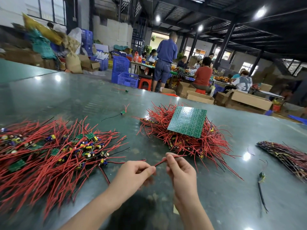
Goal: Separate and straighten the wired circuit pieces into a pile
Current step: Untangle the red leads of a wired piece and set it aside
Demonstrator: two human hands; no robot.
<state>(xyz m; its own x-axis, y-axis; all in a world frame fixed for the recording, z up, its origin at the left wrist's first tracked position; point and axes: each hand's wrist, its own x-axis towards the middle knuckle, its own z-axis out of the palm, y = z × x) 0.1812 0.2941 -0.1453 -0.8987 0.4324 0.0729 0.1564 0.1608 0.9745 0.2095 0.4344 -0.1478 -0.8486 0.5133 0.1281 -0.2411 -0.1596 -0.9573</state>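
Your left hand (136,171) and right hand (180,170) were both raised just above the green table (74,97), nearer to you than the green circuit panel (187,121). Each hand was pinched closed on one red wire (160,163): the left thumb and forefinger gripped its lower end, and the right fingertips gripped it farther up, with the free end pointing toward the panel. Whether a circuit piece hung from that wire could not be determined. The panel lay tilted on top of a tangled heap of wired pieces (191,143). Well to the left of the panel lay a broad spread pile of wired circuit pieces (54,151), red leads fanned out, small boards mixed in. To the right of the panel, at the frame edge, sat a darker bundle (285,155). One loose piece (123,112) lay left of the panel, apart from both heaps.
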